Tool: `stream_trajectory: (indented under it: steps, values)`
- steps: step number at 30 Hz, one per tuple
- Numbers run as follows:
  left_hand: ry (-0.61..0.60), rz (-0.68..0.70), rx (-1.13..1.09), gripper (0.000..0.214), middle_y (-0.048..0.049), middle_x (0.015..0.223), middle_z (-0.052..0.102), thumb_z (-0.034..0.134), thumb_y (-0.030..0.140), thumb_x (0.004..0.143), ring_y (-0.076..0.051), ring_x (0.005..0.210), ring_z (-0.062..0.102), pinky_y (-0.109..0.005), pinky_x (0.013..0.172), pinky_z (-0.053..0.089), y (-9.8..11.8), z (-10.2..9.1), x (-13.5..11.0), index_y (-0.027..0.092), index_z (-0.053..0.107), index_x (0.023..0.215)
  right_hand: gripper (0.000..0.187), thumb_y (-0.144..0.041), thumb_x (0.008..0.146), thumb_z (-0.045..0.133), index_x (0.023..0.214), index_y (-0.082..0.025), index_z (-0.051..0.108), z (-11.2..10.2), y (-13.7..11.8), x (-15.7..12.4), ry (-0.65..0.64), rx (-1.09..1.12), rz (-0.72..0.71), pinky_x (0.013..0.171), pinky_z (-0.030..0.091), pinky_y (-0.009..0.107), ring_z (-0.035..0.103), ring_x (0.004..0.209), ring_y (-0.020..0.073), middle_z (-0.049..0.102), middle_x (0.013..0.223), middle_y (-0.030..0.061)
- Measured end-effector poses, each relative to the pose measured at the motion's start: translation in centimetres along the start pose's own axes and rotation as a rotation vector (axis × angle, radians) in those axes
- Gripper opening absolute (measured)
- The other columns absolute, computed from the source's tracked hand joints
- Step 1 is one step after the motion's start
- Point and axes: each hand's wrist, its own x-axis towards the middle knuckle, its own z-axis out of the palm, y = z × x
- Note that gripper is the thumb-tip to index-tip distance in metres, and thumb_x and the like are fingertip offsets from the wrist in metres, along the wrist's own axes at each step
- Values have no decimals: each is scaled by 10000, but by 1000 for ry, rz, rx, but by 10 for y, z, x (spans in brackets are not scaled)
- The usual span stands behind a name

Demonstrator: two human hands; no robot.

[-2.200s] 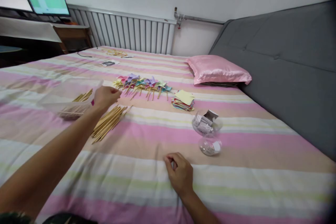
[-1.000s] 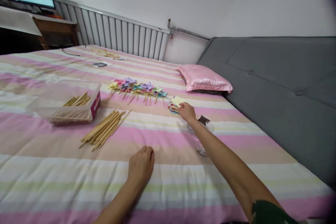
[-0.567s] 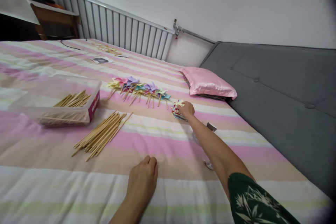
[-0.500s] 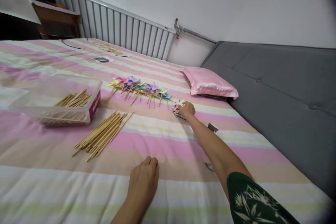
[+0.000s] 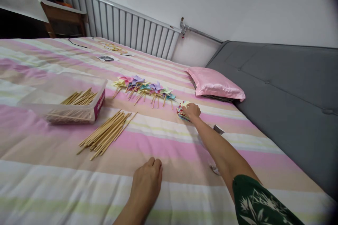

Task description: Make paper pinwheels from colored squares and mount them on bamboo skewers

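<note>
Paper stack (image 5: 181,113): one, 1 o'clock from left hand (image 5: 148,179) (curled closed). Right hand (image 5: 193,110) on it, hiding part; grip indeterminate. At 10 o'clock: one stick pile (image 5: 107,134), one box (image 5: 99,104) beyond.

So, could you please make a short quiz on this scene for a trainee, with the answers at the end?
1. True or false: both hands touch the stack of papers.
2. Which thing lies closest to the grey headboard? a) pinwheels b) pink pillow c) computer monitor
3. Fill in: one group of wooden sticks lies loose on the striped bedcover; more sticks are inside the ____.

Key:
1. False: only the right hand is at the stack of papers; the left hand is apart from it.
2. b
3. plastic box
</note>
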Motion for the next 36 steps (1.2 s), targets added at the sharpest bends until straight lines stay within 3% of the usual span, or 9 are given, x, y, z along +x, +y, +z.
stream_trajectory:
  steps: [4, 9, 13, 20, 26, 31, 34, 36]
  values:
    - [6, 5, 0, 273, -80, 902, 613, 289, 252, 912, -234, 824, 622, -334, 646, 395, -1, 0, 0, 208, 558, 901, 238, -362, 813, 564, 913, -201, 706, 0, 5, 2, -30, 44, 27, 816, 463, 359, 615, 996, 276, 682, 995, 118]
    - [5, -3, -4, 251, -76, 900, 616, 306, 251, 911, -220, 822, 623, -314, 634, 381, 0, -1, 0, 214, 554, 891, 285, -319, 889, 527, 1135, -179, 552, 1, 11, 7, -44, 135, 123, 832, 501, 393, 584, 985, 196, 568, 1165, 83]
    - [24, 1, -5, 260, -68, 884, 618, 308, 232, 910, -211, 810, 623, -305, 630, 384, 2, -3, -1, 201, 565, 891, 299, -319, 890, 525, 1155, -179, 537, 0, 15, 14, -9, 254, 239, 828, 505, 399, 582, 987, 196, 559, 1177, 81]
    - [70, 18, 7, 278, -57, 864, 621, 307, 210, 909, -209, 786, 625, -307, 624, 393, 3, -4, -3, 181, 582, 890, 301, -320, 892, 522, 1155, -176, 536, -9, 24, 21, 151, 514, 361, 828, 505, 402, 583, 983, 196, 559, 1177, 83]
    - [91, 26, 4, 286, -57, 854, 624, 306, 213, 905, -216, 769, 628, -313, 609, 389, 2, -5, -4, 175, 588, 881, 268, -308, 891, 503, 1092, -142, 569, -42, 14, 13, 330, 721, 312, 824, 496, 381, 596, 965, 207, 606, 1109, 104]
    - [136, 45, -30, 262, -51, 863, 633, 346, 230, 887, -217, 772, 630, -316, 623, 392, 1, -5, -5, 180, 603, 872, 268, -305, 809, 530, 976, -109, 606, -75, -1, -35, 368, 894, 72, 735, 493, 280, 650, 852, 193, 699, 908, 88]
    - [203, 49, -56, 262, -39, 864, 641, 366, 258, 879, -210, 757, 629, -316, 631, 394, 1, -5, -7, 195, 621, 867, 262, -356, 763, 589, 889, -132, 637, -90, 1, -96, 334, 941, -66, 733, 498, 281, 658, 822, 183, 710, 876, 69]
    - [264, 27, -65, 259, -35, 880, 648, 386, 279, 868, -211, 762, 627, -316, 635, 396, 1, -7, -9, 202, 633, 869, 226, -352, 770, 597, 869, -157, 655, -95, 10, -143, 260, 981, -234, 803, 491, 312, 646, 913, 191, 702, 988, 81]
